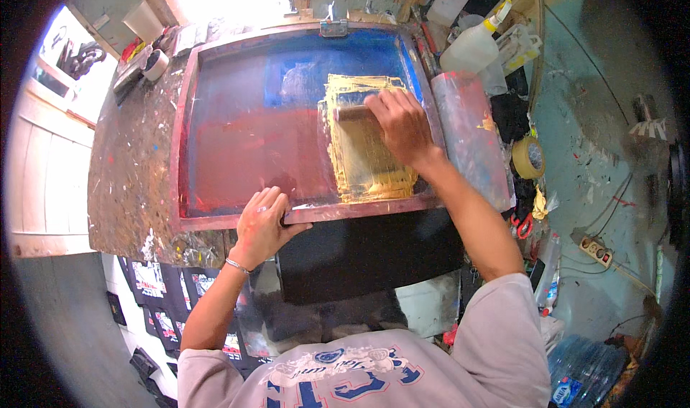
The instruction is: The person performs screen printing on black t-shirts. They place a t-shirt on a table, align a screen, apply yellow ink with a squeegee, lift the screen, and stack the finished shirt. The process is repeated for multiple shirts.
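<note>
Left forearm (215, 300) angled forward and inward; left hand (259, 225) palm down — fingers (269, 198) bent, thumb stretched rightward. Right forearm (478, 225) extended farther, slanting inward — right hand (402, 126) back uppermost, fingers curled under.

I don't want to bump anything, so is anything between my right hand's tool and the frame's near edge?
Nothing visible blocks it: only the screen, smeared with yellow paste, lies between the tool in your right hand and the near edge. Your left hand is on that edge, farther left.
</note>
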A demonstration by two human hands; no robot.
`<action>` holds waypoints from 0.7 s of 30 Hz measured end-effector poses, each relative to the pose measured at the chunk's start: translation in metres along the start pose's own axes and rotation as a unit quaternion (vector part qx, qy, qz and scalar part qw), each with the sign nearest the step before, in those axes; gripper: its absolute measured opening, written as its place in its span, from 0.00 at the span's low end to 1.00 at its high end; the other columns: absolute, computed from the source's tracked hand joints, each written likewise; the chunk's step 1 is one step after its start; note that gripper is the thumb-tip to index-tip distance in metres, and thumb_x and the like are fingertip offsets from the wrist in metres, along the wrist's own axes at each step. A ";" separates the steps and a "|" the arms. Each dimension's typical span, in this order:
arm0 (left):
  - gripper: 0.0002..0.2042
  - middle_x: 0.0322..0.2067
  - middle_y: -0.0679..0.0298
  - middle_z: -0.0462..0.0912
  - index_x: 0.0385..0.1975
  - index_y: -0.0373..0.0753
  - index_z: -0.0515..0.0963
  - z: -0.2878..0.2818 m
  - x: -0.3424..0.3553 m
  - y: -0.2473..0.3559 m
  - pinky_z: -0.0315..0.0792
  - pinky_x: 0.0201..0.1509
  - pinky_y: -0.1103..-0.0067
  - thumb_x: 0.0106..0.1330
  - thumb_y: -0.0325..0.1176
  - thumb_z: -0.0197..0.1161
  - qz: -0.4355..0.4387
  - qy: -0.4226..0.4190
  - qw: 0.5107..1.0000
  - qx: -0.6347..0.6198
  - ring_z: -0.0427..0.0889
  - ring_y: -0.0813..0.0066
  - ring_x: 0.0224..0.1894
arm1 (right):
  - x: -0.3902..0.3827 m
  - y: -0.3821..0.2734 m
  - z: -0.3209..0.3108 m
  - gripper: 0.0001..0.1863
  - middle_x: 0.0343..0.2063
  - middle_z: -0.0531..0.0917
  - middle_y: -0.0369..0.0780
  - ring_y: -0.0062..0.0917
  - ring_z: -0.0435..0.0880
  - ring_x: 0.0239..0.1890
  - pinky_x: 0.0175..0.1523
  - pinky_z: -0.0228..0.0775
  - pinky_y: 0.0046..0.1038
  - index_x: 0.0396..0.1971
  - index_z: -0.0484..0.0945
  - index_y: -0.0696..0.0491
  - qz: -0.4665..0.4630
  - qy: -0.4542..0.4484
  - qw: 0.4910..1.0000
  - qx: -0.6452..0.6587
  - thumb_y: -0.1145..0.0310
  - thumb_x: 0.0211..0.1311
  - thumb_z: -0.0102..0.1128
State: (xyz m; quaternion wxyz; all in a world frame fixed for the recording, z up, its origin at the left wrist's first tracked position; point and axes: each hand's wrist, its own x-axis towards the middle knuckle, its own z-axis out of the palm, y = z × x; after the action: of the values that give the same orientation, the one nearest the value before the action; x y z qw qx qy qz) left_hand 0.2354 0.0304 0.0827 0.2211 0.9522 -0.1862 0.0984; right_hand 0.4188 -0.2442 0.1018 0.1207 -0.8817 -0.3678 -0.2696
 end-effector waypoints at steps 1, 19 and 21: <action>0.26 0.30 0.57 0.69 0.28 0.38 0.68 0.000 0.000 0.001 0.71 0.43 0.66 0.49 0.47 0.79 -0.006 -0.006 1.000 -0.002 0.73 0.56 0.36 | 0.013 0.008 0.002 0.09 0.35 0.81 0.44 0.43 0.82 0.42 0.48 0.74 0.44 0.39 0.76 0.54 0.003 -0.005 1.000 0.009 0.76 0.57 0.60; 0.29 0.27 0.56 0.67 0.24 0.37 0.65 0.002 0.001 0.000 0.69 0.36 0.64 0.45 0.49 0.82 0.001 0.026 1.000 -0.012 0.71 0.54 0.32 | 0.035 0.011 -0.036 0.16 0.39 0.85 0.52 0.55 0.83 0.46 0.47 0.74 0.51 0.45 0.75 0.54 0.082 -0.222 0.967 0.097 0.71 0.56 0.67; 0.29 0.27 0.56 0.67 0.24 0.37 0.65 0.003 0.003 0.000 0.69 0.36 0.64 0.45 0.49 0.81 0.008 0.027 1.000 -0.010 0.71 0.54 0.32 | 0.022 0.011 -0.040 0.19 0.40 0.85 0.53 0.55 0.83 0.46 0.48 0.74 0.49 0.47 0.77 0.55 0.086 -0.214 0.966 0.113 0.70 0.56 0.69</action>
State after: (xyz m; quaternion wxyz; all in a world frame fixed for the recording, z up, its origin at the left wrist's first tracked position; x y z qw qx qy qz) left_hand 0.2381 0.0285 0.0809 0.2343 0.9456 -0.1886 0.1238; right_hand 0.4237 -0.2558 0.1473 0.1609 -0.9279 -0.3356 -0.0199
